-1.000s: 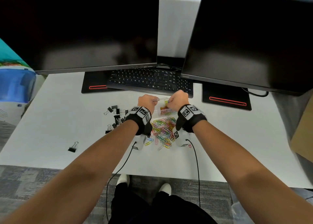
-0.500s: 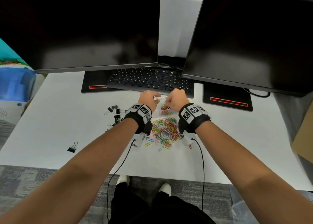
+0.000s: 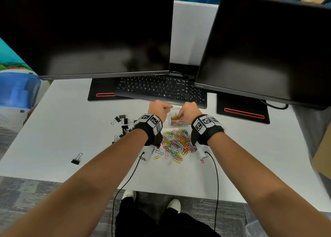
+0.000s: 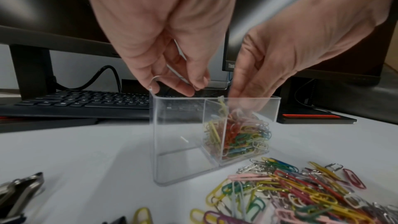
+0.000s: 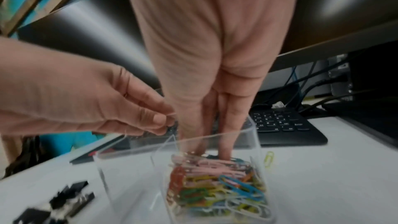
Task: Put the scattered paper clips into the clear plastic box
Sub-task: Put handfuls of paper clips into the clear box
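Observation:
The clear plastic box stands upright in front of the keyboard and has two compartments. Its right one holds coloured paper clips; the left one looks bare. My left hand pinches the thin clear lid above the box's back edge. My right hand points its straight fingers down into the right compartment, tips touching the clips. A pile of scattered paper clips lies just in front of the box.
Black binder clips lie left of the box, and one binder clip sits alone near the front left. A keyboard and two monitors stand close behind. One yellow clip lies on the table right of the box.
Both hands have stayed at the box. The right hand's fingers have come down into the right compartment; the left hand still holds the lid.

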A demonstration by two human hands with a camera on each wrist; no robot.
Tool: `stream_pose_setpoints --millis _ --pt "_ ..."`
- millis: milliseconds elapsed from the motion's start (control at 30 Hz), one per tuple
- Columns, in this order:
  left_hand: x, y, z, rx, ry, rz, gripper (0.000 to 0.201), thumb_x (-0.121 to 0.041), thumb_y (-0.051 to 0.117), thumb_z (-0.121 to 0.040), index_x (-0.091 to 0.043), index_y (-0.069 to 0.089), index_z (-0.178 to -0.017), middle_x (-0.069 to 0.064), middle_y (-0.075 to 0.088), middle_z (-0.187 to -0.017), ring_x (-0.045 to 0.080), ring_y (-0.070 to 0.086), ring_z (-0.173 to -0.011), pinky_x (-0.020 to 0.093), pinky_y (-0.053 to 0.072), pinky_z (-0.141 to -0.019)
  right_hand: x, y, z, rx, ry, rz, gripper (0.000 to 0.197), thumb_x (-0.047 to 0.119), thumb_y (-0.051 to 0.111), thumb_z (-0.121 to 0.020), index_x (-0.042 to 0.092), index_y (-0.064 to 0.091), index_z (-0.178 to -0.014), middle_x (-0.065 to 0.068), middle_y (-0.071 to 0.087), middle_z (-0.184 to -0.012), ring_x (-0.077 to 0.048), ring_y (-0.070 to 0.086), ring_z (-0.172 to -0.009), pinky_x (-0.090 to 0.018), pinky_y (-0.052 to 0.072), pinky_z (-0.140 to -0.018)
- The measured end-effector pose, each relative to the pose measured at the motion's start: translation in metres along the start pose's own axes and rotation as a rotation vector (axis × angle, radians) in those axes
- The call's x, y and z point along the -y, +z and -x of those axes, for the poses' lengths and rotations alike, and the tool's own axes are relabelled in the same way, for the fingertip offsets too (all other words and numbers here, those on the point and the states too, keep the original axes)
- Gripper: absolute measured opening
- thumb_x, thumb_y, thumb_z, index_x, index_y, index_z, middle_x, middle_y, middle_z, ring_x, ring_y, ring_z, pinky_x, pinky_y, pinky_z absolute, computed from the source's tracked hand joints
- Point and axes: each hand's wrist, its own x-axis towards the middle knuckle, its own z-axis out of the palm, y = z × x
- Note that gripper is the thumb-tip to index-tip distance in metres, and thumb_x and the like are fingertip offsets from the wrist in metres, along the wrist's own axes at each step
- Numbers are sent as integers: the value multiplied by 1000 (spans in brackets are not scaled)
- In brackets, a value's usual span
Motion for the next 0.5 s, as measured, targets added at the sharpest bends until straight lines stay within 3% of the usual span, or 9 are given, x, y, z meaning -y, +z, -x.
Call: stream_pose_setpoints --millis 200,300,400,500 --pt "1 -2 -2 42 13 -36 21 -13 60 -90 -14 73 -106 5 71 -109 21 60 -109 26 45 -96 7 -5 -3 -136 -42 -134 21 5 59 -86 8 76 -97 -7 74 -102 -24 64 -103 -30 41 -104" --pt "2 -2 -1 38 20 -38 20 -14 60 -90 -15 74 -104 5 72 -107 21 59 -110 29 46 -97 4 -2 -4 -80 18 -99 22 3 59 -86 4 74 -101 -8 72 -106 -23 63 -106 -27 45 -101" --pt "1 -3 0 29 27 -14 19 -12 62 -89 -11 74 -105 6 72 -108 20 62 -108 25 45 -96 4 4 0 -43 -40 -55 26 8 59 -86 12 73 -107 -6 72 -106 -23 64 -103 -26 48 -96" --pt "0 -5 1 32 35 -23 20 -12 62 -89 -11 73 -105 7 71 -109 20 63 -106 23 45 -95 8 6 -1 12 -56 -1 24 11 57 -87 16 75 -102 -4 74 -102 -23 65 -97 -28 51 -91"
